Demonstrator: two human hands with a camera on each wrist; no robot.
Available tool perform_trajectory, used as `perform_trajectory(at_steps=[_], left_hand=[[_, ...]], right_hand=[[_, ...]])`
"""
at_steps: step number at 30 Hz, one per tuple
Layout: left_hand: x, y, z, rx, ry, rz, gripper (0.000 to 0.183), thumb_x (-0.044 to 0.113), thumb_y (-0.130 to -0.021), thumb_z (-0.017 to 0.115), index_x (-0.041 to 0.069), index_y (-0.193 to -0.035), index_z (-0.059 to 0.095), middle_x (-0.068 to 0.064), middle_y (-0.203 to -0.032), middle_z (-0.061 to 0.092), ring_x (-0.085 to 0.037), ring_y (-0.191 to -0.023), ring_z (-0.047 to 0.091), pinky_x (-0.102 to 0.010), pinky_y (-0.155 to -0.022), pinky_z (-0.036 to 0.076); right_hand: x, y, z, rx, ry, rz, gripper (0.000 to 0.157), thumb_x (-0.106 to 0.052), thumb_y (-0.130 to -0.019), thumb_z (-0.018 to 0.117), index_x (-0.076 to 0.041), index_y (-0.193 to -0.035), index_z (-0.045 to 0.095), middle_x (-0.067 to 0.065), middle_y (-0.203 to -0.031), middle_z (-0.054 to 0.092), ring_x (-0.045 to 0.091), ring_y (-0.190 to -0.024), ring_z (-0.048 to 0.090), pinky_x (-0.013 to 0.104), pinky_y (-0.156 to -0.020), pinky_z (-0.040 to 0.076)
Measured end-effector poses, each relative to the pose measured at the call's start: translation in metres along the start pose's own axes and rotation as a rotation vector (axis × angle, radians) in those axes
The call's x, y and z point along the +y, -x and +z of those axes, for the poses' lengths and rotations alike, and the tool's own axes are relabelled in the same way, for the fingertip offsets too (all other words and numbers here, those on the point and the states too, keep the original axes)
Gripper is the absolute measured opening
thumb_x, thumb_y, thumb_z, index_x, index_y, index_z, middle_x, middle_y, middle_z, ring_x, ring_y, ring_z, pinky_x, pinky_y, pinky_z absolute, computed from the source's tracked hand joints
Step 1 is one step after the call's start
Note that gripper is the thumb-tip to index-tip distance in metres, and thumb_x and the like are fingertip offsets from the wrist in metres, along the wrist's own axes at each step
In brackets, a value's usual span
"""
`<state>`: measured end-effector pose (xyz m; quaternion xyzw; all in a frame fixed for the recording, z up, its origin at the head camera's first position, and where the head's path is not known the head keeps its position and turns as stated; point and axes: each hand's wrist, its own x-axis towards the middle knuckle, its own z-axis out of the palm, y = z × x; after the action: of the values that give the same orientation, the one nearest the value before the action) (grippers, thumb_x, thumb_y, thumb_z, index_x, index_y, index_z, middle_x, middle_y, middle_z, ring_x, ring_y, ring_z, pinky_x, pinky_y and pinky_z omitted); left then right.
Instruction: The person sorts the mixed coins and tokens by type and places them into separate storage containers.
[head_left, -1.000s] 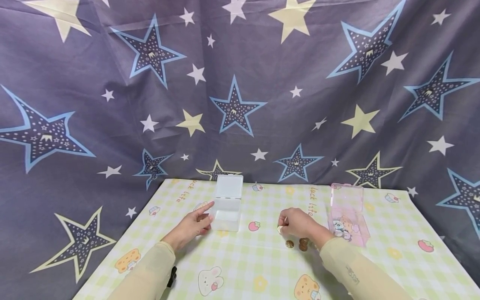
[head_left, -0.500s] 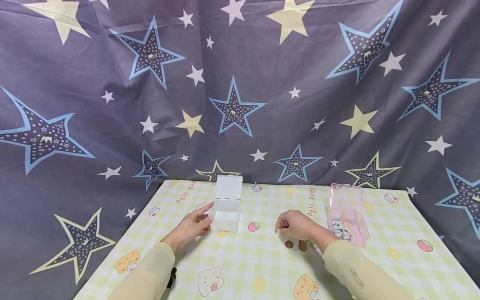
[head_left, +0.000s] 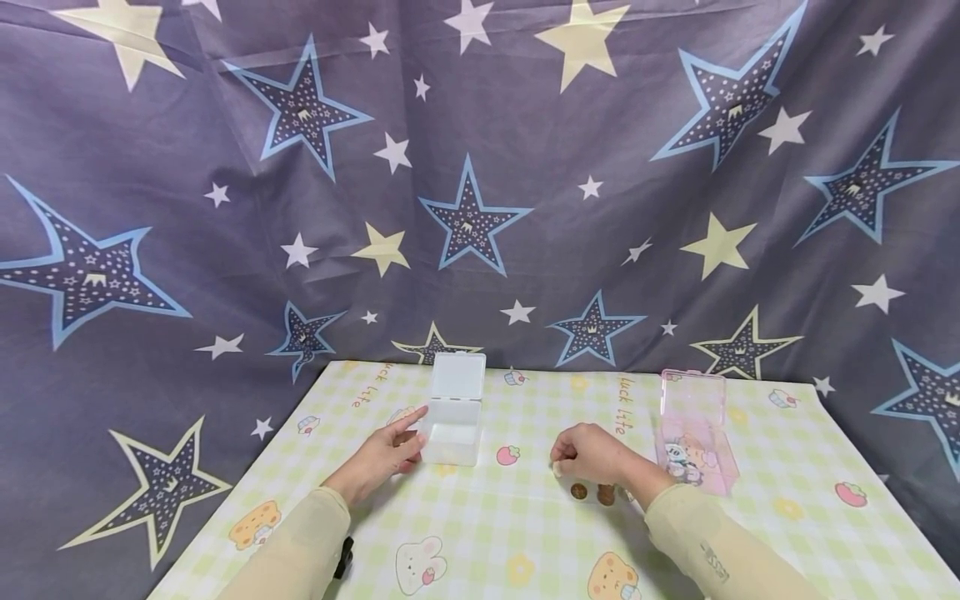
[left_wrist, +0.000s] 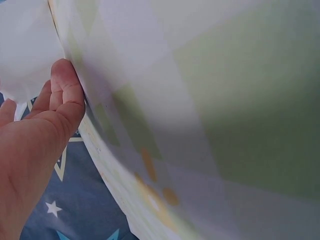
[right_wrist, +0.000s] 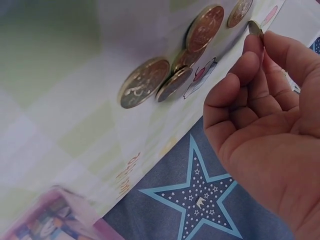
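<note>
A white translucent box [head_left: 454,452] stands on the table with its lid [head_left: 458,376] raised; no contents can be made out inside. My left hand [head_left: 381,457] rests against the box's left side, its fingers mostly straight, as the left wrist view also shows. Over the table to the right, my right hand [head_left: 596,454] pinches a coin [right_wrist: 256,29] between thumb and fingertip. Just below that hand lie several loose coins [right_wrist: 145,82], some overlapping, brownish-gold in the right wrist view.
A clear pink box [head_left: 722,471] with its lid up stands right of my right hand, cartoon pictures showing on or in it. The checked cloth [head_left: 465,521] covers the table. A dark star-patterned curtain [head_left: 510,125] hangs behind the far edge.
My right hand has moved slightly left with the coin pinched, leaving the loose coins behind. The left hand and the white box look unchanged.
</note>
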<state>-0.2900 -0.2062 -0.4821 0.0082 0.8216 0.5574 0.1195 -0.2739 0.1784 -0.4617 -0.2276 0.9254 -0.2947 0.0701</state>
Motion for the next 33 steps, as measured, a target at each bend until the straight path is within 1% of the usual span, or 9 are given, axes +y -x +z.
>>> perform_trajectory(at_steps=[7, 11, 14, 20, 26, 33], left_hand=[[0.0, 0.001, 0.0, 0.005, -0.002, 0.0, 0.062, 0.028, -0.109, 0.065, 0.034, -0.165, 0.042, -0.013, -0.137, 0.069, -0.02, -0.098, 0.068, -0.035, -0.088, 0.061], [0.0, 0.001, 0.001, 0.006, -0.004, 0.003, 0.061, 0.028, -0.109, 0.065, 0.034, -0.165, 0.042, -0.013, -0.138, 0.069, -0.02, -0.099, 0.068, -0.035, -0.089, 0.061], [0.0, 0.001, 0.001, 0.007, -0.003, 0.004, 0.061, 0.028, -0.109, 0.065, 0.034, -0.165, 0.042, -0.013, -0.138, 0.069, -0.02, -0.098, 0.068, -0.035, -0.089, 0.061], [-0.001, 0.0, 0.001, 0.013, -0.004, 0.003, 0.061, 0.028, -0.109, 0.065, 0.034, -0.165, 0.042, -0.013, -0.137, 0.069, -0.019, -0.098, 0.068, -0.035, -0.089, 0.062], [-0.003, 0.0, 0.001, 0.018, -0.005, 0.001, 0.061, 0.028, -0.109, 0.065, 0.034, -0.165, 0.043, -0.013, -0.138, 0.069, -0.019, -0.098, 0.068, -0.035, -0.09, 0.062], [-0.002, 0.0, 0.001, 0.012, 0.002, 0.004, 0.061, 0.028, -0.109, 0.065, 0.034, -0.165, 0.043, -0.013, -0.134, 0.07, -0.02, -0.099, 0.068, -0.035, -0.089, 0.062]], right_hand=[[-0.001, -0.003, 0.002, 0.006, -0.032, 0.013, 0.005, -0.01, -0.092, 0.081, -0.012, -0.09, 0.077, -0.006, -0.08, 0.07, 0.009, -0.073, 0.058, 0.026, -0.072, 0.051], [-0.003, -0.008, 0.003, 0.014, -0.049, 0.018, 0.0, -0.011, -0.094, 0.078, -0.011, -0.094, 0.078, -0.006, -0.086, 0.074, 0.007, -0.077, 0.06, 0.026, -0.076, 0.054], [-0.005, -0.013, 0.004, 0.017, -0.071, 0.02, 0.004, -0.01, -0.096, 0.075, -0.011, -0.097, 0.079, -0.006, -0.09, 0.075, 0.006, -0.079, 0.062, 0.028, -0.078, 0.055], [-0.011, -0.021, 0.007, 0.023, -0.158, 0.057, 0.006, -0.009, -0.096, 0.075, -0.013, -0.098, 0.079, -0.005, -0.089, 0.074, 0.011, -0.079, 0.061, 0.03, -0.076, 0.053], [-0.016, -0.026, 0.011, 0.043, -0.247, 0.074, 0.008, -0.011, -0.092, 0.076, -0.009, -0.1, 0.079, -0.003, -0.086, 0.074, 0.011, -0.076, 0.06, 0.027, -0.074, 0.051], [-0.019, -0.033, 0.016, 0.069, -0.358, 0.098, 0.012, -0.014, -0.093, 0.076, -0.007, -0.103, 0.079, -0.002, -0.089, 0.076, 0.012, -0.078, 0.06, 0.028, -0.075, 0.05]])
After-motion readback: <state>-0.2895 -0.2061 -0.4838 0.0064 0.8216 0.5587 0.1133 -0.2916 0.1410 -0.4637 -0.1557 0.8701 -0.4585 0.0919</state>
